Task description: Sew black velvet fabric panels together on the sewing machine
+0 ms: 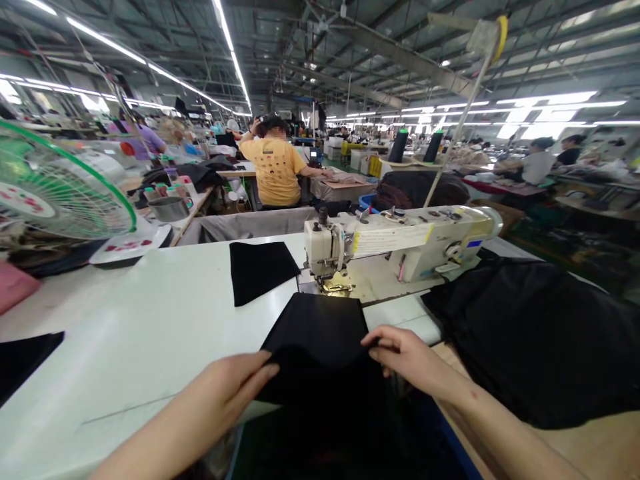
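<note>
A piece of black fabric [320, 340] lies on the white table [150, 333] in front of the sewing machine [400, 250], its far edge near the needle. My left hand [235, 383] rests on the fabric's left edge with the fingers together and stretched flat. My right hand [405, 357] grips the fabric's right edge, its fingers curled over it. A second, smaller black fabric piece [260, 270] lies flat to the left of the machine.
A heap of black cloth [540, 340] covers the table's right side. A green-rimmed fan [55, 187] stands at the left, and another black piece [25, 360] sits at the left edge. A person in a yellow shirt [277, 170] sits ahead, back turned.
</note>
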The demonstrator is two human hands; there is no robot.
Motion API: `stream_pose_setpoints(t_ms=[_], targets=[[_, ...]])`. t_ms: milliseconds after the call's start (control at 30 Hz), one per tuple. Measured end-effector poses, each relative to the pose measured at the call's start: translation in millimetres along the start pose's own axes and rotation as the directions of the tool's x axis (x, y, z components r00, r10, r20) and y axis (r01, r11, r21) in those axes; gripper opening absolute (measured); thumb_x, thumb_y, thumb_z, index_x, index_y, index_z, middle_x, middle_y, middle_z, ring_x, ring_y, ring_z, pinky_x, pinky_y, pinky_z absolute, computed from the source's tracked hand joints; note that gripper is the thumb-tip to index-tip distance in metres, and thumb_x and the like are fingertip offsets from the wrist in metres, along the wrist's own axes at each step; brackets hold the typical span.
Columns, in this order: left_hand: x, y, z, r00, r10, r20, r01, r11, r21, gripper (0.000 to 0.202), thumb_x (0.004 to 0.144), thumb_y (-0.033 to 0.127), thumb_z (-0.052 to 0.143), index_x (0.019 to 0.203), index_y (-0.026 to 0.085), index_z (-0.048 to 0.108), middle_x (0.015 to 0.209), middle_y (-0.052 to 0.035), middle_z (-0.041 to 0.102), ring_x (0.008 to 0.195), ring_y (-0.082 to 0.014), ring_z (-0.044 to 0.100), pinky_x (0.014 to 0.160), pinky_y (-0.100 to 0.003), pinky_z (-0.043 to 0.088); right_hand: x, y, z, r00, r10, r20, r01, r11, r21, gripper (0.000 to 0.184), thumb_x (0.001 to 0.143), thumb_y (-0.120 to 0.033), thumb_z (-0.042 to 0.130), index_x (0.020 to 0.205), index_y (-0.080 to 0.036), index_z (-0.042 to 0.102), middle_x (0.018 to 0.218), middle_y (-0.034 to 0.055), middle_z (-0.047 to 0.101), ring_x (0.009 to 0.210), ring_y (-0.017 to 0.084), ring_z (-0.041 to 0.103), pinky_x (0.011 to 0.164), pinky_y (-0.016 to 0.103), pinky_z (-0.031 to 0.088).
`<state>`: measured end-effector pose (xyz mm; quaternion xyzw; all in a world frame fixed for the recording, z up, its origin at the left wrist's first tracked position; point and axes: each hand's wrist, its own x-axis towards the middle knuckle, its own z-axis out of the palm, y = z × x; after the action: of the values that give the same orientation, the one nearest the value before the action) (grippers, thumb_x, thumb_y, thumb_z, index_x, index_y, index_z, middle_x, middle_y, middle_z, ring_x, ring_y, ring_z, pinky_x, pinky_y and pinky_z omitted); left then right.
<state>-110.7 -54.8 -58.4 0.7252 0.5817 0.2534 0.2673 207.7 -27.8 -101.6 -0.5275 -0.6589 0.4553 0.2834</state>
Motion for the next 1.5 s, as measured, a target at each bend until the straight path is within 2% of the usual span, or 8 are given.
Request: stream_pose_setpoints(t_ms=[167, 267, 367, 500, 633, 800, 1100, 1500], targets=[[94, -17, 19.9, 1.000, -0.017, -0.026, 0.025, 0.942, 0.336, 0.027, 0.089, 0.036, 0.049, 0.068, 0.023, 0.057, 0.075, -0.0065, 0.064, 0.075, -0.0254, 0.063, 0.071, -0.033, 0.044, 71, 28, 9, 0.923, -0.137, -0.361, 0.043, 0.966, -0.256, 0.004, 0.073, -0.018, 0.063, 0.072, -0.022, 0.061, 0.081, 0.0012, 0.060, 0.079, 0.019, 0.058, 0.080, 0.033, 0.047], [129, -33, 37.5, 0.997, -0.013, -0.073, 0.035, 0.950, 0.312, 0.007, 0.079, 0.027, 0.060, 0.075, 0.021, 0.058, 0.094, -0.0100, 0.063, 0.093, -0.0287, 0.062, 0.080, -0.035, 0.045, 93, 36, 12, 0.897, -0.134, -0.421, 0.015, 0.962, -0.273, 0.014, 0.071, -0.021, 0.067, 0.063, -0.023, 0.055, 0.086, 0.0024, 0.057, 0.084, 0.021, 0.055, 0.083, 0.035, 0.045], [146, -46, 47.8, 0.998, -0.035, -0.044, 0.045, 0.972, 0.232, 0.013, 0.068, 0.017, 0.066, 0.070, 0.022, 0.054, 0.083, -0.0058, 0.061, 0.084, -0.0263, 0.061, 0.078, -0.035, 0.045, 101, 39, 16, 0.886, -0.130, -0.444, 0.008, 0.964, -0.266, 0.017, 0.068, -0.020, 0.070, 0.061, -0.023, 0.054, 0.078, 0.0003, 0.055, 0.077, 0.020, 0.054, 0.080, 0.035, 0.045], [138, -51, 49.9, 0.998, -0.038, -0.059, 0.043, 0.996, 0.072, 0.017, 0.067, 0.011, 0.058, 0.065, 0.023, 0.046, 0.068, 0.0000, 0.055, 0.072, -0.0216, 0.058, 0.072, -0.033, 0.045, 95, 36, 20, 0.883, -0.169, -0.437, 0.083, 0.975, -0.208, 0.013, 0.068, -0.023, 0.068, 0.063, -0.024, 0.057, 0.070, -0.0014, 0.056, 0.068, 0.018, 0.054, 0.072, 0.033, 0.047], [105, -42, 37.2, 0.989, -0.060, -0.133, 0.040, 0.988, -0.150, 0.011, 0.075, 0.019, 0.056, 0.085, 0.022, 0.055, 0.088, -0.0022, 0.066, 0.083, -0.0195, 0.064, 0.077, -0.031, 0.049, 72, 28, 13, 0.878, -0.219, -0.426, 0.211, 0.975, -0.066, 0.019, 0.076, -0.040, 0.066, 0.083, -0.022, 0.065, 0.097, 0.0055, 0.068, 0.074, 0.018, 0.062, 0.070, 0.031, 0.052], [71, -21, 18.8, 0.983, -0.099, -0.153, -0.044, 0.683, -0.729, 0.024, 0.070, 0.026, 0.076, 0.093, 0.022, 0.070, 0.114, -0.0056, 0.068, 0.107, -0.0219, 0.063, 0.094, -0.032, 0.047, 50, 15, -2, 0.883, -0.102, -0.458, 0.250, 0.928, 0.275, 0.040, 0.065, -0.053, 0.082, 0.088, -0.021, 0.072, 0.097, 0.0075, 0.073, 0.084, 0.022, 0.068, 0.077, 0.032, 0.055], [60, 8, 11.9, 0.853, -0.066, -0.517, -0.271, 0.791, -0.548, 0.010, 0.076, 0.032, 0.076, 0.072, 0.023, 0.076, 0.096, -0.0051, 0.071, 0.092, -0.0195, 0.065, 0.081, -0.028, 0.050, 40, 1, -8, 0.842, -0.036, -0.538, 0.232, 0.925, 0.301, 0.034, 0.055, -0.050, 0.086, 0.072, -0.022, 0.077, 0.100, 0.0085, 0.075, 0.087, 0.024, 0.071, 0.078, 0.031, 0.057], [59, 16, 14.9, 0.841, -0.274, -0.466, -0.217, 0.619, -0.755, 0.017, 0.070, 0.036, 0.081, 0.071, 0.020, 0.075, 0.102, -0.0059, 0.073, 0.096, -0.0208, 0.066, 0.087, -0.028, 0.052, 40, 9, -10, 0.871, 0.108, -0.479, 0.162, 0.858, 0.488, 0.032, 0.050, -0.046, 0.091, 0.065, -0.021, 0.078, 0.104, 0.0097, 0.076, 0.092, 0.028, 0.070, 0.080, 0.032, 0.058]])
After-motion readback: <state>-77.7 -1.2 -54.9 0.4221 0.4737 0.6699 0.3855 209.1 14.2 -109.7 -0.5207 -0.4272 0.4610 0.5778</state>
